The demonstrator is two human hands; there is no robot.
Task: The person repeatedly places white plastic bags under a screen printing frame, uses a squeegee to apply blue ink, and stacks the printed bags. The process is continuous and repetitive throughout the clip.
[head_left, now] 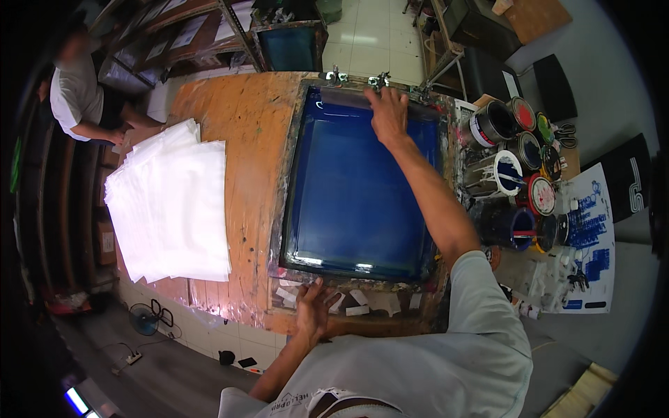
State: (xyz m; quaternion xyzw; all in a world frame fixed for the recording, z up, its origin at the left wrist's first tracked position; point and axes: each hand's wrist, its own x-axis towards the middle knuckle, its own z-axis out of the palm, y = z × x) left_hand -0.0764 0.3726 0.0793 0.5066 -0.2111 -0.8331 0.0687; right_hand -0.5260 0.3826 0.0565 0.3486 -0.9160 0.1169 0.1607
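Note:
A screen-printing frame with a blue mesh lies on the wooden table, held at its far edge by metal clamps. Across the mesh's far end runs a dark, greyish squeegee. My right hand reaches over the screen with its fingers curled down on that squeegee. At the near edge of the frame is my left hand, fingers apart and nothing seen in it. Light pieces of tape or paper lie beside it along the table's near side.
A fanned stack of white sheets covers the table's left part. Several open ink cans crowd the right side, beside a blue-stained sheet. Another person stands at the far left. A fan is on the floor.

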